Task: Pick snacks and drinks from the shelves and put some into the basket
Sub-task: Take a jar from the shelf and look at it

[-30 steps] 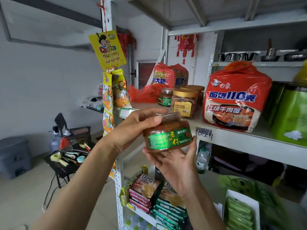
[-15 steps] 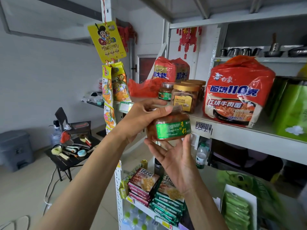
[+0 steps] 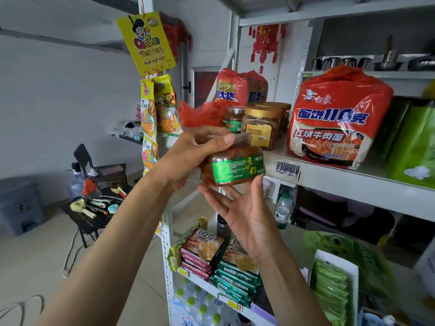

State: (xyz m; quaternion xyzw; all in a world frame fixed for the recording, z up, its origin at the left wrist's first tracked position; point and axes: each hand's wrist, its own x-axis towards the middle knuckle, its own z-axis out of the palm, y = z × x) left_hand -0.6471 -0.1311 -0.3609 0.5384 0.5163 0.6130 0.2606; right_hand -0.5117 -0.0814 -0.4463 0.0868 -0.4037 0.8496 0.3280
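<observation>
A clear jar (image 3: pixel 235 165) of brown snack with a green label is held up in front of the white shelf (image 3: pixel 329 182). My left hand (image 3: pixel 188 158) grips it from the left, thumb over the lid end. My right hand (image 3: pixel 240 215) is spread palm-up just beneath it, fingertips touching its lower edge. No basket is in view.
On the shelf stand a matching jar (image 3: pixel 233 120), gold-lidded jars (image 3: pixel 261 128), a red noodle pack (image 3: pixel 336 118) and green tins (image 3: pixel 414 142). Biscuit packs (image 3: pixel 202 250) and water bottles (image 3: pixel 195 302) lie below. Snack bags (image 3: pixel 162 109) hang on the post. A black table (image 3: pixel 94 222) and grey bin (image 3: pixel 18 203) stand left.
My right hand has let go of the jar's side and spread open under it. The left hand keeps its grip and has turned the jar slightly.
</observation>
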